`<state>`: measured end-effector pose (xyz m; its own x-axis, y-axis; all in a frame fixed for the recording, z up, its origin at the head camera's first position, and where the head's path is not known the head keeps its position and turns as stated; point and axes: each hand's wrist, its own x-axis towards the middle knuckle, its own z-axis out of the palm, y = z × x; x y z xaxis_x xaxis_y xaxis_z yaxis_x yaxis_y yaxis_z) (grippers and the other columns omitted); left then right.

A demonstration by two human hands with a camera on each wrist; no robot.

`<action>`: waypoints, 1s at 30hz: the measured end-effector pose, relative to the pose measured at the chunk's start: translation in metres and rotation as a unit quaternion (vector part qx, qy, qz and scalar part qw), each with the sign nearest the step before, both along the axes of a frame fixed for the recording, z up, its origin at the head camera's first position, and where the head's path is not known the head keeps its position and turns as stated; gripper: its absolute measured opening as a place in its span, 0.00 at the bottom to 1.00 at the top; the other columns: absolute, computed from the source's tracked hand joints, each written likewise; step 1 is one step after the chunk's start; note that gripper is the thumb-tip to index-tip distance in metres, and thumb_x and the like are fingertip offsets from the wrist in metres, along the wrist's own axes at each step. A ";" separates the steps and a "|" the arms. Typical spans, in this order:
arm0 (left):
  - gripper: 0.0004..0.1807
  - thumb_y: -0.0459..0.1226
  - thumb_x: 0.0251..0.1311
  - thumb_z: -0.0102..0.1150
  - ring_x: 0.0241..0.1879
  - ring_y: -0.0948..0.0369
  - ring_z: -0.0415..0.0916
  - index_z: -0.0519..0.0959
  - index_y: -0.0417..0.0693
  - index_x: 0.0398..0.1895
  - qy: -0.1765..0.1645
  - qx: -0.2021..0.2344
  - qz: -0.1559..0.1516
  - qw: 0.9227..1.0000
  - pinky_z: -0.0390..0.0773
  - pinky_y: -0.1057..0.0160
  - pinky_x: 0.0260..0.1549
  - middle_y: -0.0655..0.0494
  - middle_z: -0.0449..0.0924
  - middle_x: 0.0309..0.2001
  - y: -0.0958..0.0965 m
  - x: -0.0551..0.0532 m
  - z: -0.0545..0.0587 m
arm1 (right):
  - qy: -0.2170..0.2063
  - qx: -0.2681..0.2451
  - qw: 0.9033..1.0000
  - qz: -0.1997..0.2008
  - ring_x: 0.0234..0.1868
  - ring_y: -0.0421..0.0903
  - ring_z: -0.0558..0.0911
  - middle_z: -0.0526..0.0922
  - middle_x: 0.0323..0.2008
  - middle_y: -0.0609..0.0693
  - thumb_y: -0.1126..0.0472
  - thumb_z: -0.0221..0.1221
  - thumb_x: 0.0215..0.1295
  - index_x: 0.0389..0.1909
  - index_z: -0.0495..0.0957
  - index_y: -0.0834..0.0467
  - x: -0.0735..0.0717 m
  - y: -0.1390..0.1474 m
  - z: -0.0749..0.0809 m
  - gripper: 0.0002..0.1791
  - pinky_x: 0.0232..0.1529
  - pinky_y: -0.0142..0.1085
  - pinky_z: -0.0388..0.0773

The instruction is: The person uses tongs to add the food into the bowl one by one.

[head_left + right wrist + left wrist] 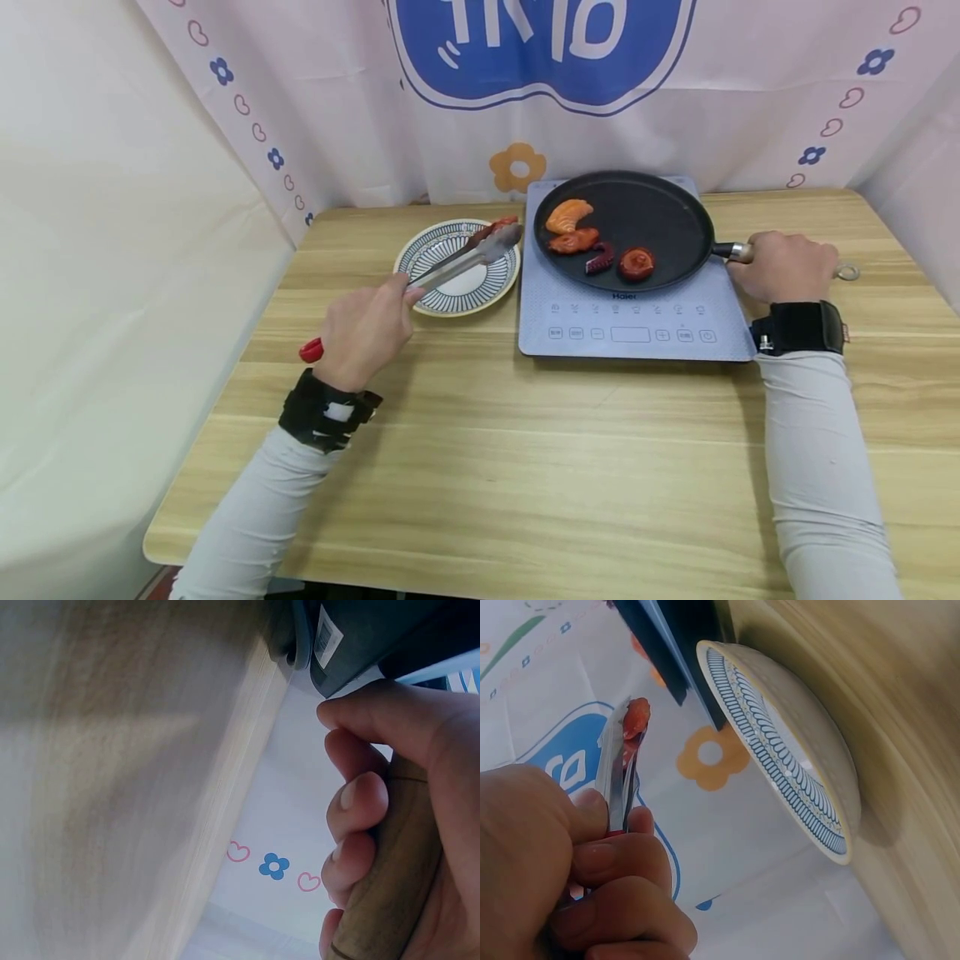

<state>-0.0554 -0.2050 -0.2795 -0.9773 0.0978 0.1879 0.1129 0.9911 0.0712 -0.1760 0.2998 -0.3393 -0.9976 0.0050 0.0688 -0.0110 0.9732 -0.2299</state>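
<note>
My left hand (367, 329) grips metal tongs (468, 257) with red at the handle end. Between the tong tips is a reddish piece of food (636, 718), held over the right side of a patterned plate (465, 292). My right hand (787, 267) is wrapped around the wooden handle (397, 855) of a black frying pan (652, 212). Inside the pan lie an orange striped slice (568, 215), a browned wing-like piece (573, 242), a dark purple tentacle (600, 258) and a round red-brown piece (637, 263).
Under the pan is a pale induction cooker (630, 343) with touch buttons along its front. Plate and cooker stand side by side on a wooden table (525, 467). A printed white curtain (337, 108) hangs right behind them.
</note>
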 end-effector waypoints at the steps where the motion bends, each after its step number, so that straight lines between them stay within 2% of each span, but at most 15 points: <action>1: 0.21 0.52 0.81 0.47 0.17 0.51 0.69 0.76 0.45 0.38 -0.001 -0.001 -0.001 1.000 0.64 0.56 0.14 0.53 0.64 0.18 0.001 0.000 0.000 | 0.001 0.000 1.000 0.000 0.28 0.63 0.76 0.76 0.19 0.58 0.52 0.63 0.66 0.20 0.73 0.59 0.000 0.000 0.000 0.19 0.37 0.63 0.67; 8: 0.21 0.52 0.82 0.47 0.19 0.50 0.71 0.76 0.45 0.38 -0.005 -0.003 0.001 1.000 0.66 0.54 0.14 0.52 0.66 0.18 0.005 -0.001 0.002 | 0.008 -0.001 1.000 0.001 0.27 0.63 0.76 0.76 0.18 0.57 0.52 0.63 0.65 0.19 0.73 0.58 -0.001 0.000 -0.001 0.19 0.36 0.62 0.67; 19: 0.21 0.53 0.82 0.46 0.18 0.52 0.68 0.76 0.46 0.39 -0.005 -0.001 -0.002 1.000 0.62 0.56 0.14 0.54 0.65 0.18 0.013 -0.003 0.003 | 0.013 -0.003 1.000 0.002 0.26 0.63 0.76 0.76 0.18 0.57 0.52 0.63 0.64 0.19 0.73 0.59 -0.001 0.001 -0.002 0.19 0.35 0.61 0.67; 30: 0.21 0.53 0.82 0.46 0.17 0.53 0.67 0.77 0.46 0.40 0.000 -0.001 -0.017 1.000 0.62 0.58 0.15 0.56 0.63 0.17 0.019 -0.005 0.004 | 0.008 -0.001 1.000 0.000 0.27 0.63 0.76 0.76 0.18 0.58 0.52 0.63 0.65 0.20 0.74 0.59 0.000 0.000 -0.001 0.19 0.36 0.61 0.67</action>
